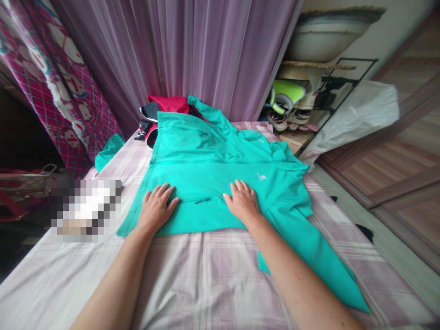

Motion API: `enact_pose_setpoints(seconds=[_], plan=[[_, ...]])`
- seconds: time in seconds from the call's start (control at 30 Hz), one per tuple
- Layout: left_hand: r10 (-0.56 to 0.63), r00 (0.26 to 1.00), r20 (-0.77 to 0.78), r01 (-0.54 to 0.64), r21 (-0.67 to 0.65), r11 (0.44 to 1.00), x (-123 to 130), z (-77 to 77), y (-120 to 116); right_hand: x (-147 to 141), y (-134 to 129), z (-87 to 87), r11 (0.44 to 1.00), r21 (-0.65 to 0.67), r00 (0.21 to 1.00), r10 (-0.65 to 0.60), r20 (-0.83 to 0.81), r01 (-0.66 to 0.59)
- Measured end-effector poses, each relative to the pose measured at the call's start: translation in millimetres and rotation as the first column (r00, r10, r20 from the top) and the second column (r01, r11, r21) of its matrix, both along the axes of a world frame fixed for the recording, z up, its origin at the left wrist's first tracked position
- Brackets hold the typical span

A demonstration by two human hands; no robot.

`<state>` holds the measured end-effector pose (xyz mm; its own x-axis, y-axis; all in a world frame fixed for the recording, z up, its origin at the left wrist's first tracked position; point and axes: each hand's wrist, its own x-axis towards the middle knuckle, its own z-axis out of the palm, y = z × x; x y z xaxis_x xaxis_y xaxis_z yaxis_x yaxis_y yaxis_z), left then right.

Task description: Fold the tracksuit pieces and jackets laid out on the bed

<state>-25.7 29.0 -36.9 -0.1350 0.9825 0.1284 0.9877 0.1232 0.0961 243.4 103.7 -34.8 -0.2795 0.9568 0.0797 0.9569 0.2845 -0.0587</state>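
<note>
A teal zip jacket [202, 178] lies spread sideways, its hem to the left and its collar to the right. One sleeve [319, 256] stretches toward the near right, the other [213, 110] toward the back. My left hand [158, 206] rests flat near the hem, fingers apart. Farther right, my right hand [243, 200] lies flat on the jacket front, below a small white logo [261, 177]. Between the hands is a pocket with a dark zip pull [203, 200]. Neither hand grasps the cloth.
The jacket lies on a plaid-sheeted bed [206, 284]. Red and dark clothing [168, 104] is bunched behind it. Another teal piece [109, 151] sits at the left edge, near a blurred-out object [87, 206]. Purple curtains [178, 50] hang behind; a shoe rack [330, 91] stands at right.
</note>
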Motion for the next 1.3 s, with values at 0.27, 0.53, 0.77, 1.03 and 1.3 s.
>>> enact_pose_setpoints(seconds=[0.27, 0.53, 0.77, 1.03, 1.3], plan=[[0.004, 1.0, -0.004, -0.004, 0.013, 1.0, -0.3, -1.7, 0.2, 0.1, -4.7, 5.7, 0.998, 0.052, 0.999, -0.035, 0.011, 0.034], [0.005, 1.0, 0.0, -0.005, 0.011, 1.0, -0.2, -1.5, 0.2, -0.5, -4.2, 5.5, 0.999, 0.019, 0.999, -0.044, 0.017, 0.044], [0.01, 1.0, 0.003, -0.01, -0.017, 1.0, 1.5, 2.0, -0.1, -2.3, -3.7, 5.7, 0.998, -0.018, 0.998, -0.065, 0.027, 0.065], [0.006, 1.0, -0.001, -0.006, -0.014, 1.0, 0.9, 1.6, -0.4, -2.0, -4.2, 6.8, 0.998, -0.027, 0.998, -0.062, 0.032, 0.063], [0.007, 1.0, -0.02, -0.007, -0.008, 1.0, 1.6, 2.0, 0.0, -0.5, -4.2, 5.4, 0.999, -0.009, 0.999, -0.042, 0.031, 0.042]])
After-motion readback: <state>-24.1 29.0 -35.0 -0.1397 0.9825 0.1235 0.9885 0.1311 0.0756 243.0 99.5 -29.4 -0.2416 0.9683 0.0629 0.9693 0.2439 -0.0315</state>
